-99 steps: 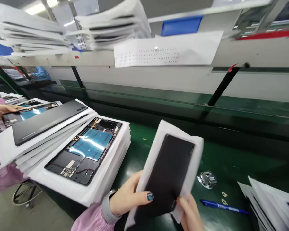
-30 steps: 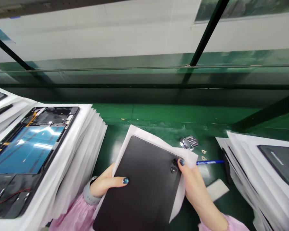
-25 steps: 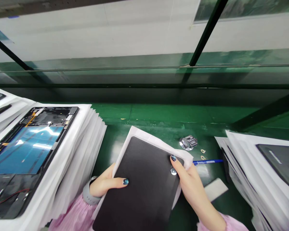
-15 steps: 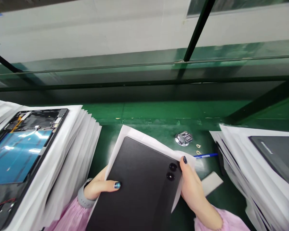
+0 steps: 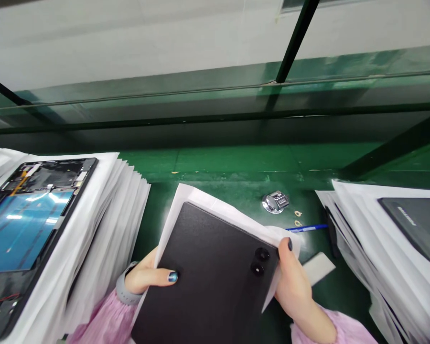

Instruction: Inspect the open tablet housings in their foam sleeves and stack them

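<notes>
A black tablet back cover [image 5: 211,272] with two round camera rings near its upper right corner is held between my hands, a white sheet [image 5: 200,195] lying beneath it. My left hand [image 5: 148,274] is closed on its left edge, thumb flat on the dark surface and the fingers hidden underneath. On the right edge, my right hand [image 5: 296,277] grips cover and sheet, its thumb at the corner beside the camera rings. The lower end of the cover runs out of view.
At left, an opened tablet with a blue battery [image 5: 28,229] tops a stack of white sheets [image 5: 107,239]. Another stack [image 5: 372,267] at right bears a dark cover [image 5: 415,229]. A metal piece [image 5: 275,202], a blue pen [image 5: 308,228] and a pale card [image 5: 318,267] lie on the green table [image 5: 229,179].
My right hand and the cover's right side have shifted slightly right and down. My left hand keeps nearly the same place. The camera view has tilted a little.
</notes>
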The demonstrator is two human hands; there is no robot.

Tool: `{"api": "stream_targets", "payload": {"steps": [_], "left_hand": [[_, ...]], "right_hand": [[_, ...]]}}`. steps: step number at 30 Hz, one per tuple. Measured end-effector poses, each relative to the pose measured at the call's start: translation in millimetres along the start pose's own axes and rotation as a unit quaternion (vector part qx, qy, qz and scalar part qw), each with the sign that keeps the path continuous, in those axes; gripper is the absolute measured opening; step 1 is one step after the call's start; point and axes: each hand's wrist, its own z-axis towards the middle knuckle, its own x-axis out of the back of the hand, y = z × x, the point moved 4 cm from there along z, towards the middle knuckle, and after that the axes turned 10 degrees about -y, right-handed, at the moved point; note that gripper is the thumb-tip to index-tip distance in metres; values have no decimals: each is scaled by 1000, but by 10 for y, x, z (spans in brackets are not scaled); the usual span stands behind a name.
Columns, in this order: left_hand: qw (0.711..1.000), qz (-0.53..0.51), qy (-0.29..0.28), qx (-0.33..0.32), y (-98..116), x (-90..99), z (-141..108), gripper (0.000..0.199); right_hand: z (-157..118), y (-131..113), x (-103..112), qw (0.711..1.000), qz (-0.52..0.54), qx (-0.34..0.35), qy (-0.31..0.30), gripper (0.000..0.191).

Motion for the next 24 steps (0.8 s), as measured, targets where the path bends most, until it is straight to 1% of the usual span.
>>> {"api": "stream_targets", "payload": {"steps": [3, 5, 7, 9, 10, 11, 12, 13, 15, 16, 18, 20, 21, 23, 24], "left_hand": [[1000, -19, 12, 5, 0, -20, 11, 47], [999, -38, 26, 9, -8, -27, 32, 48], [998, -52, 43, -1, -4, -30, 73, 50], [996, -64, 60, -25, 20, -24, 129, 48], [994, -77, 75, -38, 38, -13, 156, 44], [990, -96, 94, -47, 56, 5, 178, 38], [985, -119, 118, -49, 70, 28, 193, 30], [978, -143, 142, -44, 81, 52, 201, 22], [965, -185, 186, -25, 93, 96, 196, 13], [960, -200, 196, -14, 94, 109, 191, 15], [956, -216, 198, -3, 87, 123, 185, 20], [959, -204, 195, -20, 73, 134, 192, 21], [962, -188, 193, -38, 65, 139, 203, 20], [969, -148, 181, -83, 44, 136, 237, 22], [973, -133, 165, -97, 26, 125, 262, 25]], "right_hand": [[81, -133, -90, 999, 22, -38, 19, 33], [169, -290, -111, 997, 39, -54, 35, 31], [242, -460, -87, 995, 64, -36, 71, 23], [274, -590, -50, 991, 78, 10, 108, 25], [278, -629, -50, 991, 73, 31, 106, 24], [282, -648, -75, 994, 59, 43, 79, 19], [287, -645, -129, 998, 44, 40, 23, 15], [286, -626, -204, 998, 32, 26, -50, 20], [265, -576, -352, 982, 26, -13, -184, 39], [253, -561, -401, 973, 34, -29, -224, 45], [240, -564, -442, 964, 50, -43, -256, 51], [232, -574, -426, 963, 87, -62, -249, 49], [226, -566, -401, 962, 126, -82, -227, 43], [203, -510, -348, 951, 234, -130, -154, 30], [187, -464, -336, 938, 288, -151, -120, 30]]}}
